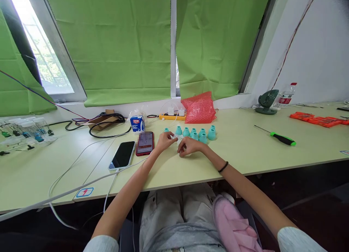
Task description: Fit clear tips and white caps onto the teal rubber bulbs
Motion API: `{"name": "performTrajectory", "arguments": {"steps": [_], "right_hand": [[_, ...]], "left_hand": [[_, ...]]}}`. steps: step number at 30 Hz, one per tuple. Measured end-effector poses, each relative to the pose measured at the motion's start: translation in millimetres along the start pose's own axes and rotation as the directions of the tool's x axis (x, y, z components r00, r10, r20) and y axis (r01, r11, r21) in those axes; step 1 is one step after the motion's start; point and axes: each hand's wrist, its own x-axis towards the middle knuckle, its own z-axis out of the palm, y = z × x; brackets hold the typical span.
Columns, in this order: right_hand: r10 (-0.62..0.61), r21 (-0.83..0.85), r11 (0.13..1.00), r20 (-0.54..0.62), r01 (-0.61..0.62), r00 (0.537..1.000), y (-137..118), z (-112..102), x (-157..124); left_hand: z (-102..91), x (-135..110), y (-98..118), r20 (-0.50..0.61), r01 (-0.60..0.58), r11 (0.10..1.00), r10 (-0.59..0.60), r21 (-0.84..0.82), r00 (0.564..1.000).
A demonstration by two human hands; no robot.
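Note:
My left hand [164, 142] is closed, its fingertips pinching a small whitish, translucent piece [173, 136] whose kind I cannot make out. Close by, my right hand [189, 146] is curled with thumb and finger together, low over the table; whatever it holds is too small to name. Just beyond both hands stand several turquoise, cone-shaped pieces with narrow necks [203, 138], grouped in loose rows. One turquoise piece [166, 129] stands apart behind my left hand, partly hidden by it.
Left of my hands lie a red-cased phone [144, 143] and a white-edged phone [122, 155] with a cable. Behind are a blue-and-white carton [137, 124], a power strip [172, 117] and a red bubble-wrap pouch [200, 108]. A screwdriver [282, 138] and a small fan [267, 102] are right.

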Motion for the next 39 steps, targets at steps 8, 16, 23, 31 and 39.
{"name": "performTrajectory", "arguments": {"steps": [8, 16, 23, 31, 39], "right_hand": [[0.000, 0.147, 0.989, -0.039, 0.006, 0.999, 6, 3, 3], [0.146, 0.351, 0.933, -0.182, -0.074, 0.972, 15, -1, 9], [0.279, 0.420, 0.899, -0.332, -0.123, 0.901, 18, -3, 10], [0.269, 0.432, 0.895, -0.325, -0.111, 0.907, 19, -3, 10], [0.243, 0.467, 0.879, -0.260, -0.098, 0.935, 17, -3, 10]], "left_hand": [[3.8, -1, -7, 0.208, 0.009, 1.000, -0.015, 0.030, 0.978], [3.0, 1, -10, 0.251, 0.037, 0.999, -0.035, -0.001, 0.967], [1.3, -1, -7, 0.301, 0.085, 0.988, -0.042, -0.130, 0.953], [2.6, 1, -9, 0.339, 0.158, 0.956, -0.067, -0.248, 0.939], [1.9, 1, -9, 0.307, 0.142, 0.952, -0.055, -0.271, 0.950]]}}
